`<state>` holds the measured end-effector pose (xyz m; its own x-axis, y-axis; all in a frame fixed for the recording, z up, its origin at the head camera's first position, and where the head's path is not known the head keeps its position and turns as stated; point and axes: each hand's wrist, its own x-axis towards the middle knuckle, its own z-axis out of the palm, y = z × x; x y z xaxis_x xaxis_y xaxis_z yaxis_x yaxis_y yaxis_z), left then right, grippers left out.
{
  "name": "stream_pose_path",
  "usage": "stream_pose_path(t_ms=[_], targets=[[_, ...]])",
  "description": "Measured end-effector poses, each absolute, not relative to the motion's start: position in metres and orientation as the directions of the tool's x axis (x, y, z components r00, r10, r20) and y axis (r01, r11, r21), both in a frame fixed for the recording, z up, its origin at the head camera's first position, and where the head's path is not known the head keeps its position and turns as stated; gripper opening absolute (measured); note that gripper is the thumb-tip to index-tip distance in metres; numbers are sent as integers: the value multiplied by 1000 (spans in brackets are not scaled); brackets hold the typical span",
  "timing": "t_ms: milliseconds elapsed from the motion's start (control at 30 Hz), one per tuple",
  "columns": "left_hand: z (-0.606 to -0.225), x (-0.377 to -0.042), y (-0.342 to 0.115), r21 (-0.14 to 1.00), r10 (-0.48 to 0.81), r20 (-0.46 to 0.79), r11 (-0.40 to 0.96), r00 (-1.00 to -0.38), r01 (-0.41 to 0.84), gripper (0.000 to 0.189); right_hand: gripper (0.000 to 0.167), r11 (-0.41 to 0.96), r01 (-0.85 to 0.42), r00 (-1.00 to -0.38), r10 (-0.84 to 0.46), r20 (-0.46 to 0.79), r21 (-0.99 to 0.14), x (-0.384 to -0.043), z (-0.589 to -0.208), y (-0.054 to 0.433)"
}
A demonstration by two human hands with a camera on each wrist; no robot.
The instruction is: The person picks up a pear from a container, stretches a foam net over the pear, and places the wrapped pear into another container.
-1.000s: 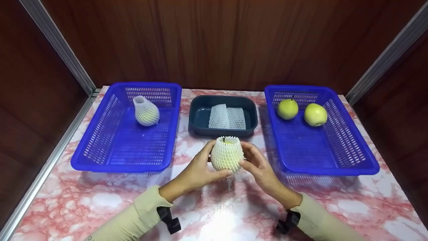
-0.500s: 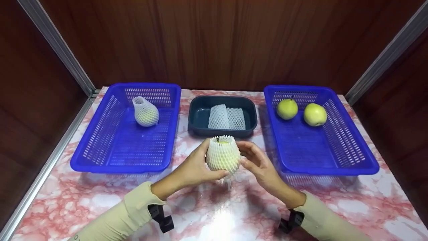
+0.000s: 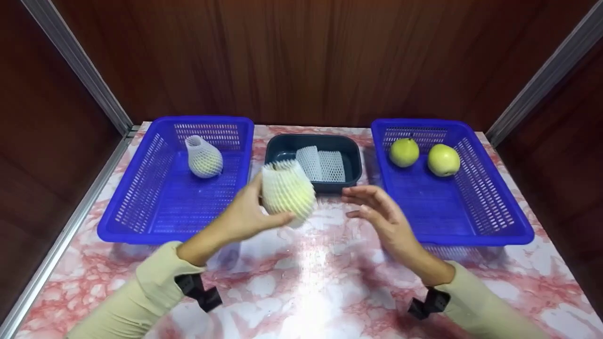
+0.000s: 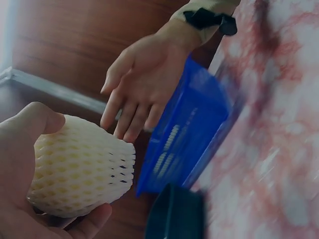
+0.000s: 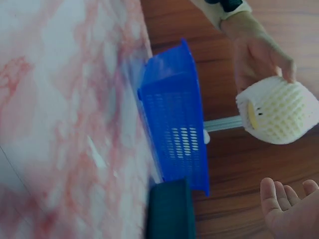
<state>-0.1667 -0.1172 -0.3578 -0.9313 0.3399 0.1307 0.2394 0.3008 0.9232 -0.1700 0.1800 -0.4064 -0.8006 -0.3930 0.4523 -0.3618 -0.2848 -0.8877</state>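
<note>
My left hand (image 3: 245,212) grips a pear in a white foam net sleeve (image 3: 288,192), thumb on the near side and fingers behind it. In the left wrist view the sleeved pear (image 4: 82,167) shows yellow-green through the mesh. The sleeve's open, jagged end points up in the head view. Apart from the pear, my right hand (image 3: 388,221) hovers to its right with loosely bent fingers and nothing in them. Seen from the right wrist, the palm of that hand (image 5: 294,211) faces the pear across a gap.
A blue basket (image 3: 110,230) on the left holds another sleeved pear (image 3: 206,160). Two bare yellow-green fruits (image 3: 424,157) lie in the right blue basket (image 3: 471,240). Between them, a dark teal bin (image 3: 352,181) contains white foam net sleeves (image 3: 331,165). Wooden panels surround the marbled table (image 3: 278,292).
The right hand has let go of the sleeved pear and drawn back to the right. Holding the pear, the left hand has moved left and up.
</note>
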Motion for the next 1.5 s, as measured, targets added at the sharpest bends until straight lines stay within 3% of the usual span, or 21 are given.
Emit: stream_pose_path(t_ms=[333,767,1267,1500], targets=[[-338,-197,-156,943,239,171,242,-956,229,85,31,-241,-407,-825,-317,468,-881,-179,-371,209],[-320,-236,-233,862,95,135,480,-986,164,78,22,-170,-455,-873,-106,476,-874,-211,-335,258],[-352,-266,-311,859,-73,25,511,-997,-16,75,15,-179,-359,-933,107,344,-916,-262,-317,313],[-370,-273,-324,853,-86,-33,516,-996,-73,66,15,-67,-231,-953,215,212,-971,-287,-322,341]])
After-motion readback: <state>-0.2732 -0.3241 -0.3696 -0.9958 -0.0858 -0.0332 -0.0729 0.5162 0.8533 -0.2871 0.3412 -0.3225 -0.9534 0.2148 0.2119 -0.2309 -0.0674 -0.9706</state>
